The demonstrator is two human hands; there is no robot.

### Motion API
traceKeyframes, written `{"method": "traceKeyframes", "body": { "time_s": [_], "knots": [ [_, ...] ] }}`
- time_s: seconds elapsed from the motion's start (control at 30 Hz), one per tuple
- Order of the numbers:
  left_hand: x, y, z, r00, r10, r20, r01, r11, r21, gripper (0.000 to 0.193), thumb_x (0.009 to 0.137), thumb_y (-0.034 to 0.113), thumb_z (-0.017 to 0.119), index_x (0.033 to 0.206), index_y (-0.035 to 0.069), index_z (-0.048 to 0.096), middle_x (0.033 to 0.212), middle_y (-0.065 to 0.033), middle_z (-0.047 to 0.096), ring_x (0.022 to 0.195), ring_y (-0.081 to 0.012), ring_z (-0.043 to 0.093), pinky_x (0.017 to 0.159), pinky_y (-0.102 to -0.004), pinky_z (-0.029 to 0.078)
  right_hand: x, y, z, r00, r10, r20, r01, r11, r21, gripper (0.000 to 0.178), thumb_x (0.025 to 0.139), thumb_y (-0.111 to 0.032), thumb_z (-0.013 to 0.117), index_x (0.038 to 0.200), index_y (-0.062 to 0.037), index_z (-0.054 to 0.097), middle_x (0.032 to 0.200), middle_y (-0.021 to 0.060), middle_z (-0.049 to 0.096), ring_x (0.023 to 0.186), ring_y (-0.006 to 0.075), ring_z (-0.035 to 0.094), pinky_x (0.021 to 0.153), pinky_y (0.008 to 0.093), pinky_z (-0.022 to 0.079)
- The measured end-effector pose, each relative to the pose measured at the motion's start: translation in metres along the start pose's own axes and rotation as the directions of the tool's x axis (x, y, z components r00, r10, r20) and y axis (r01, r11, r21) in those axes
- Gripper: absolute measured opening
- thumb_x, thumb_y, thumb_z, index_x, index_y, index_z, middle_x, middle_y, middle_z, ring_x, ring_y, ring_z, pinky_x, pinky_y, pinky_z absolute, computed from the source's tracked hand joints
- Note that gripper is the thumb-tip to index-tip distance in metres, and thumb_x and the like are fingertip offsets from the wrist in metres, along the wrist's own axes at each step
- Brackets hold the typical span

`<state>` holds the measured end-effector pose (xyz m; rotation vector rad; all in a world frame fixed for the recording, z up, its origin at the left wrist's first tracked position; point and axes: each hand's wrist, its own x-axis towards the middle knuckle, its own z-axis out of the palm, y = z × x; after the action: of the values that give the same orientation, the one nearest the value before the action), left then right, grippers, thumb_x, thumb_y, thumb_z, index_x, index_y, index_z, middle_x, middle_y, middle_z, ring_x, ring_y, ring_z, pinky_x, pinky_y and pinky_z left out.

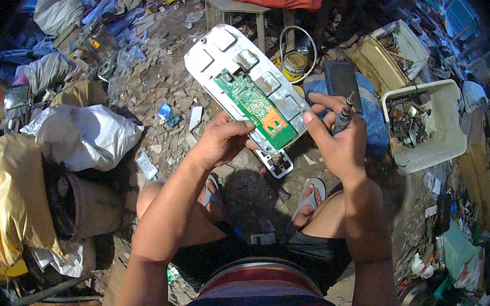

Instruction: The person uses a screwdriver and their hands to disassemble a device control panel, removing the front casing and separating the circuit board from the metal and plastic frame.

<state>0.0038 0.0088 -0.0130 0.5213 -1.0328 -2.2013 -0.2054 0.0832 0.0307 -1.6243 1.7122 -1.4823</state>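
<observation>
In front of me a long white plastic casing [269,83] with square recesses is held up at a slant. A green circuit board [254,109] with an orange-brown patch lies along its near side. My left hand [219,140] is closed on the near edge, its thumb by the board. My right hand [342,143] has a dark grey screwdriver [344,112] tucked in its fingers, tip pointing up and away. The thumb and a finger of that hand touch the casing's right end. A small white plastic piece [277,163] shows just below the casing.
A pale bin [458,135] of scrap parts stands to the right. Beyond the casing are a yellow tin [294,66] and a wooden stool [236,3]. White sacks [84,137] and a brown bucket [95,206] are on the left. Broken bits litter the floor.
</observation>
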Motion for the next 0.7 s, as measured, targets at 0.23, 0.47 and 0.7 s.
{"method": "traceKeyframes", "body": {
  "time_s": [0.23,0.47,0.7],
  "knots": [
    [0.0012,-0.0007,-0.0003,1.000,-0.009,0.024,0.010,0.999,-0.032,0.035,0.083,0.005,0.053,0.116,-0.006,0.048,0.110,-0.0184,0.059,0.096,-0.0293,0.061,0.083,-0.0448,0.051,-0.0003,-0.0002,-0.0020,1.000,0.026,0.014,-0.027,0.999,0.032,0.027,0.074,-0.014,0.069,0.099,-0.0067,0.065,0.076,0.0029,0.060,0.060,0.0113,0.049,0.056,0.0256,0.041],
    [0.0034,-0.0038,-0.0038,0.999,-0.024,0.037,0.025,0.999,-0.036,0.035,0.084,0.005,0.052,0.117,-0.006,0.048,0.111,-0.0179,0.059,0.096,-0.0278,0.061,0.081,-0.0410,0.052,0.0003,-0.0055,-0.0027,0.998,0.044,0.032,-0.043,0.998,-0.041,0.027,0.073,-0.014,0.070,0.098,-0.0065,0.065,0.078,0.0048,0.059,0.065,0.0147,0.053,0.059,0.0277,0.043],
    [0.0057,-0.0083,-0.0022,1.000,-0.025,-0.003,0.025,1.000,0.012,0.036,0.082,0.005,0.057,0.117,-0.004,0.050,0.110,-0.0140,0.060,0.096,-0.0258,0.061,0.079,-0.0382,0.054,-0.0029,-0.0040,0.0035,0.975,-0.218,0.027,0.220,0.963,-0.158,0.037,0.067,-0.013,0.074,0.102,-0.0086,0.062,0.094,0.0107,0.057,0.084,0.0243,0.058,0.069,0.0326,0.047]
  ]
}}
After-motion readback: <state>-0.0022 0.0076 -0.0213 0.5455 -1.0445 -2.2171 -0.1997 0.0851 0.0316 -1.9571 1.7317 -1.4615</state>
